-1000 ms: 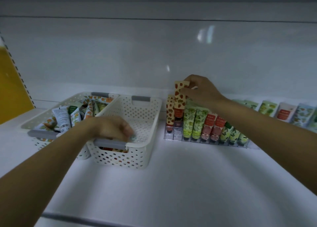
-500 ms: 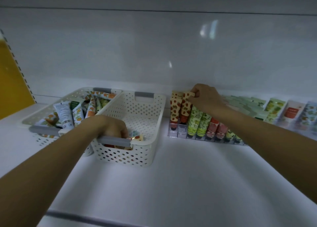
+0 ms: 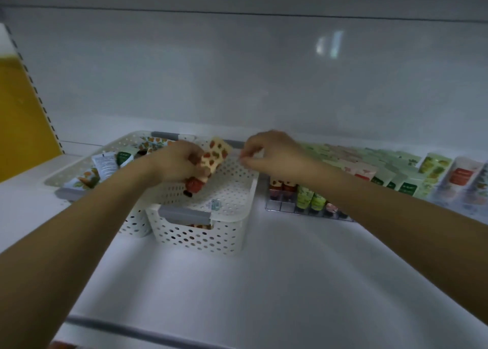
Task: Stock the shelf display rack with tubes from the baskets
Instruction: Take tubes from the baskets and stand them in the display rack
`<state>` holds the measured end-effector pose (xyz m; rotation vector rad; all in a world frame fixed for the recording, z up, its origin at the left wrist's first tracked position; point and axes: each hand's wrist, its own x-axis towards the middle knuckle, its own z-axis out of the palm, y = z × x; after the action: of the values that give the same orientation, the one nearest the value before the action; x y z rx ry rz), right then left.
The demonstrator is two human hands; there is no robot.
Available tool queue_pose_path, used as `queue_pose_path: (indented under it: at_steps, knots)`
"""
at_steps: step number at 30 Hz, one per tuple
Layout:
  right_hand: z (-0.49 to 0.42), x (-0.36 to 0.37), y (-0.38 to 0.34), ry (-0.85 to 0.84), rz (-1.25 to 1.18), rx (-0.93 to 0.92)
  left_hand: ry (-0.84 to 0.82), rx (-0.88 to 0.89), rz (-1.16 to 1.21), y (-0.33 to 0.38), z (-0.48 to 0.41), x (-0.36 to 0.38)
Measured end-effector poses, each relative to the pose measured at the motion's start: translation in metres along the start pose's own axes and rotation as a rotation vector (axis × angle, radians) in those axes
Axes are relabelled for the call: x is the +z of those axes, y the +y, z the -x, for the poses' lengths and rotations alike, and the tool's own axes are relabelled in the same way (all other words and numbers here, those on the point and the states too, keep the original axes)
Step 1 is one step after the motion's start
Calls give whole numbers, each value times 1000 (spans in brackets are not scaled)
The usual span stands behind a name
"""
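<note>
My left hand [image 3: 175, 163] grips a cream tube with red strawberry print and a red cap [image 3: 210, 163], held tilted above the nearer white perforated basket [image 3: 232, 227]. My right hand [image 3: 274, 152] hovers just right of the tube's flat end, fingers curled with fingertips pinched together and nothing visibly in them. The clear display rack [image 3: 280, 206] stands right of the basket with strawberry, green and pink tubes upright in its slots. A second white basket [image 3: 79, 169] at the left holds several mixed tubes.
More tubes [image 3: 433, 169] lie in rows along the shelf at the far right. A yellow panel [image 3: 21, 126] bounds the shelf on the left. The white shelf front [image 3: 237, 296] lies below my arms, ending in a grey edge strip [image 3: 132, 330].
My left hand has lifted a strawberry tube out of the nearer basket. My right hand has let go of the tube in the rack and moved left toward the lifted one.
</note>
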<state>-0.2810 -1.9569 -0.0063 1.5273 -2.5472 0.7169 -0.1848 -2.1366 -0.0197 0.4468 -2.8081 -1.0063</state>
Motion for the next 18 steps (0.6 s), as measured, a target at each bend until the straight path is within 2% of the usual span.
queue_pose_path:
  at_steps: [3, 5, 9, 12, 14, 16, 18]
  knots:
    - [-15, 16, -21, -397, -33, -10, 257, 50, 211, -1, -6, -4]
    - [-25, 33, -28, -596, 32, -9, 366, 66, 354, -5, -6, -2]
    - [-36, 63, -37, -789, 292, -49, 468, 100, 514, -18, -3, 9]
    - [-41, 71, -36, -854, 467, -74, 479, 107, 581, -19, -3, 10]
    - [-42, 72, -35, -873, 469, -65, 490, 114, 566, -19, -5, 11]
    - [-43, 72, -34, -842, 398, -32, 486, 123, 542, -19, -4, 12]
    - [-44, 66, -31, -698, 194, 20, 483, 130, 553, -19, -3, 12]
